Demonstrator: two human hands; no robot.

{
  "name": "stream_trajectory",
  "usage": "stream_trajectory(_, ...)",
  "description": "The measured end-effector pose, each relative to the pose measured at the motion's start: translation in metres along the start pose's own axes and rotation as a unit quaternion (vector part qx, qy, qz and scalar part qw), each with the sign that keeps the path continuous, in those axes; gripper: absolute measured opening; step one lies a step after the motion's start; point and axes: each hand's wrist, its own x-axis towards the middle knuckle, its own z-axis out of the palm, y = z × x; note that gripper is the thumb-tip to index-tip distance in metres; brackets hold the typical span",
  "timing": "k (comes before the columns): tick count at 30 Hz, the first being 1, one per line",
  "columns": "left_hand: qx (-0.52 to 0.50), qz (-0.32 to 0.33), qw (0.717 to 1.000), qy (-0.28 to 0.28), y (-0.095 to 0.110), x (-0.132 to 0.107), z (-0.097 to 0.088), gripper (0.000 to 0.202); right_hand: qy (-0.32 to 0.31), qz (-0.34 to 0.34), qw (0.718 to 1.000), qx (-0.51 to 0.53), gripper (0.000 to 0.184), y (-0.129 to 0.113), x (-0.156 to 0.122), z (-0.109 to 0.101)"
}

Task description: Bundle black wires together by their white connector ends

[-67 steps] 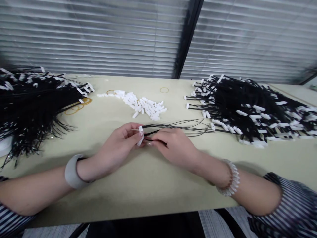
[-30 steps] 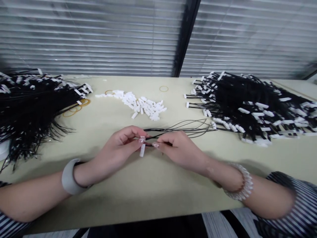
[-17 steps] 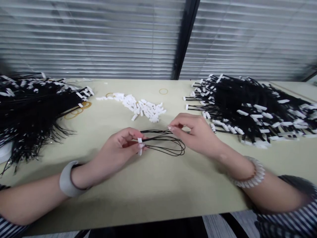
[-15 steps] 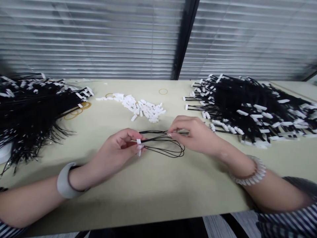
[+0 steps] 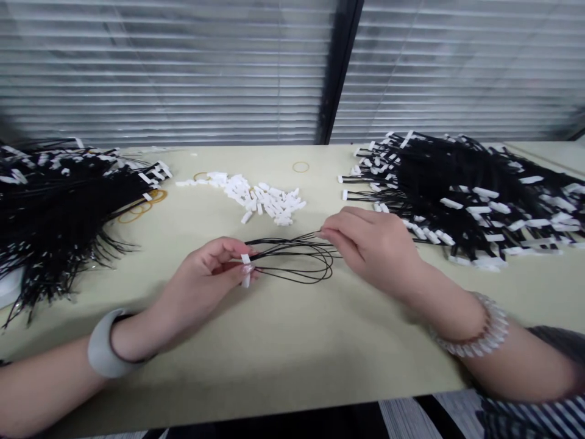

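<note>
The right hand (image 5: 379, 253), close beside the left hand (image 5: 205, 274) a second ago, is now farther right and farther away, fingertips at the black wires (image 5: 283, 246), which now show an open loop, while the left hand and its white connector (image 5: 245, 279) sit slightly farther left.

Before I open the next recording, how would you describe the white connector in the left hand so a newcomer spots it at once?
Over the pale table, nearer than the heap of small white pieces, find the left hand. The white connector is pinched there, with black wires looping toward the right hand. Unlike the heap's loose pieces, it is held.
</note>
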Motion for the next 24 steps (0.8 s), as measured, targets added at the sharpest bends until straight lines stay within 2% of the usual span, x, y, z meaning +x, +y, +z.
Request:
stream_trajectory(5, -0.012, -0.003, 1.0, 0.004, -0.001, 0.0, -0.002, 0.013, 0.002, -0.018, 0.999, -0.031, 0.025, 0.002, -0.002, -0.004)
stream_trajectory(10, -0.016, 0.0, 1.0, -0.017, -0.002, -0.002, -0.007, 0.013, -0.019, 0.026, 0.999, -0.021, 0.023, 0.009, -0.005, -0.005)
stream_trajectory(13, -0.013, 0.006, 0.999, -0.036, -0.002, -0.002, -0.011, 0.016, -0.062, 0.055, 0.997, 0.001, 0.023, 0.01, -0.005, -0.002)
stream_trajectory(18, -0.022, 0.011, 0.998, -0.054, 0.001, -0.004, -0.013, 0.017, -0.164, 0.079, 0.978, 0.097, 0.02, 0.006, -0.004, 0.006)
stream_trajectory(24, -0.02, -0.001, 0.998, -0.057, 0.001, -0.006, -0.014, 0.019, -0.211, 0.073, 0.97, 0.092, 0.02, 0.006, -0.009, 0.02)
